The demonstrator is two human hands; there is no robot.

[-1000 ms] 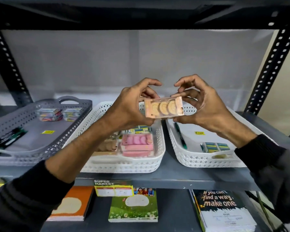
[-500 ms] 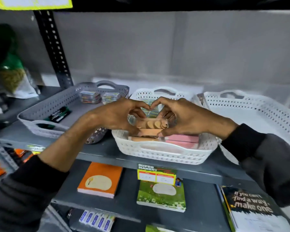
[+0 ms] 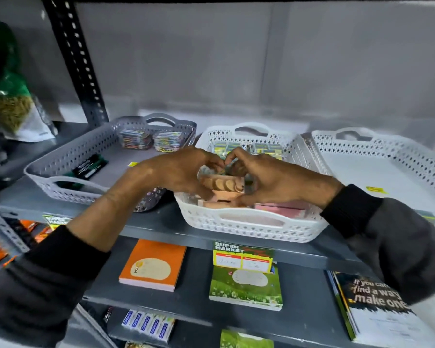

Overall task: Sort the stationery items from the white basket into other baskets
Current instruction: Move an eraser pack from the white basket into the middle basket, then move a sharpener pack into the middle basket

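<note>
Stationery: a clear plastic box of tan round erasers (image 3: 223, 184) sits low inside the middle white perforated basket (image 3: 249, 226), gripped at its ends by the left hand (image 3: 178, 172) and right hand (image 3: 269, 179).

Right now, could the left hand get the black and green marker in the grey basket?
Probably yes, but not straight away. The left hand shares a grip on the small clear box of tan rounds with the right hand. The black and green marker lies uncovered in the grey plastic basket, nothing blocking.
</note>
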